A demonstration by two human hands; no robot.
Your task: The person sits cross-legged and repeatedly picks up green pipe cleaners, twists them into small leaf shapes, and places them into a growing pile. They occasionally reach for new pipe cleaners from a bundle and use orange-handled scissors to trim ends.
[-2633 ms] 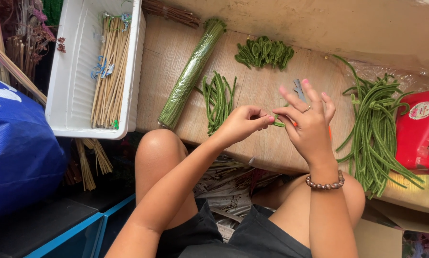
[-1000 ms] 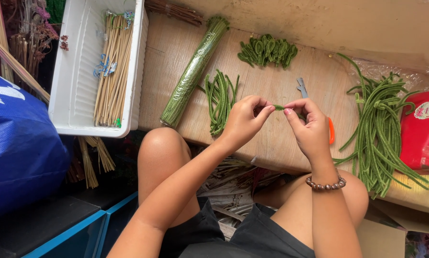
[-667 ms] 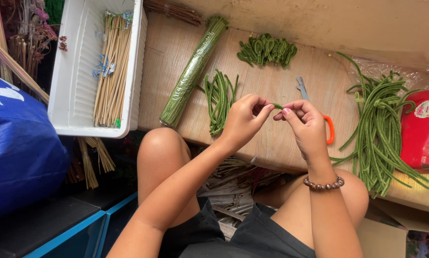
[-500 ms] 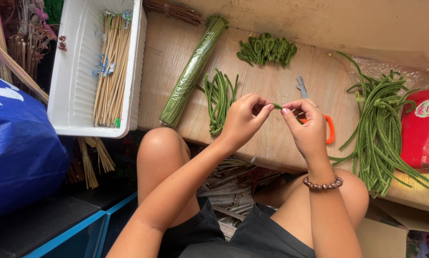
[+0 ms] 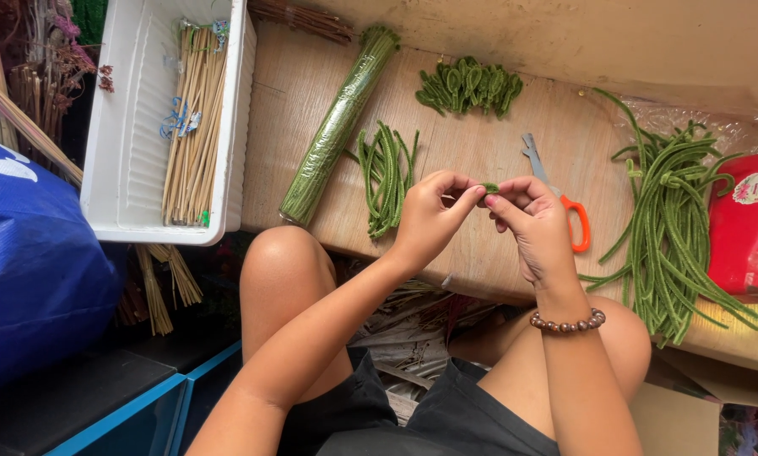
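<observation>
L hand and R hand both pinch a short fuzzy green stem above wood board; orange-handled scissors just behind.

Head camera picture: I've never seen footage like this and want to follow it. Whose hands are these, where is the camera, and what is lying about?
The camera sits on a person's head and looks down, so both hands are that person's own. The left hand and right hand pinch a small green fuzzy piece between their fingertips. On the wooden board lie orange-handled scissors, a wrapped green bundle, short green stems, folded green loops and a long green pile. A white tray holds tan sticks.
</observation>
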